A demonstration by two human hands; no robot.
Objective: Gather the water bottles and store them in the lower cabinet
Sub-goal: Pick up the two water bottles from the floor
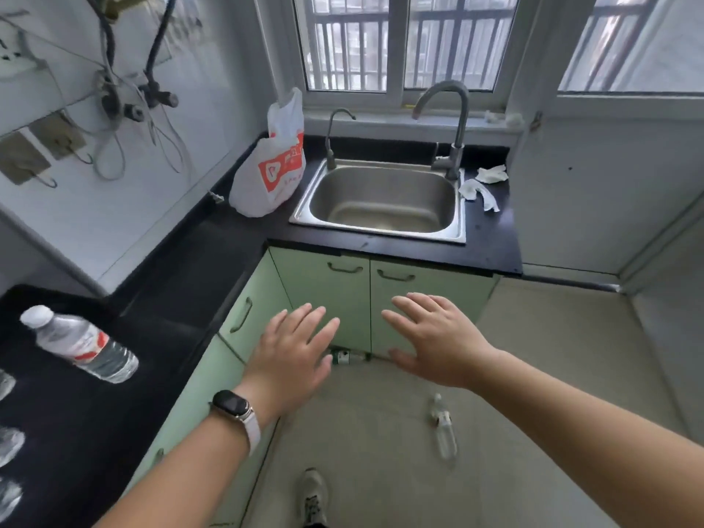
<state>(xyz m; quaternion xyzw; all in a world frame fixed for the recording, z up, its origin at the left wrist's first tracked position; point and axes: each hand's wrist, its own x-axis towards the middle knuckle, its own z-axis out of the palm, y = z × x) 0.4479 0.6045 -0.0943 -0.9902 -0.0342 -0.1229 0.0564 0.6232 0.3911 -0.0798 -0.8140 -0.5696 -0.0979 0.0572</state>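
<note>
A clear water bottle (pixel 82 342) with a red-and-white label stands on the black counter at the left. More bottles (pixel 9 443) show partly at the left edge. A clear bottle (pixel 442 426) lies on the tiled floor. A green-labelled bottle (pixel 348 357) lies on the floor against the cabinet base. The pale green lower cabinet doors (pixel 400 299) under the sink are closed. My left hand (pixel 295 354) and my right hand (pixel 438 339) hover in front of those doors, palms down, fingers spread, holding nothing.
A steel sink (pixel 381 226) with two taps sits in the black counter (pixel 171 291). A white plastic bag (pixel 272 165) stands left of it; crumpled tissues (pixel 484 182) lie to its right. My shoe (pixel 312 497) is on the floor below.
</note>
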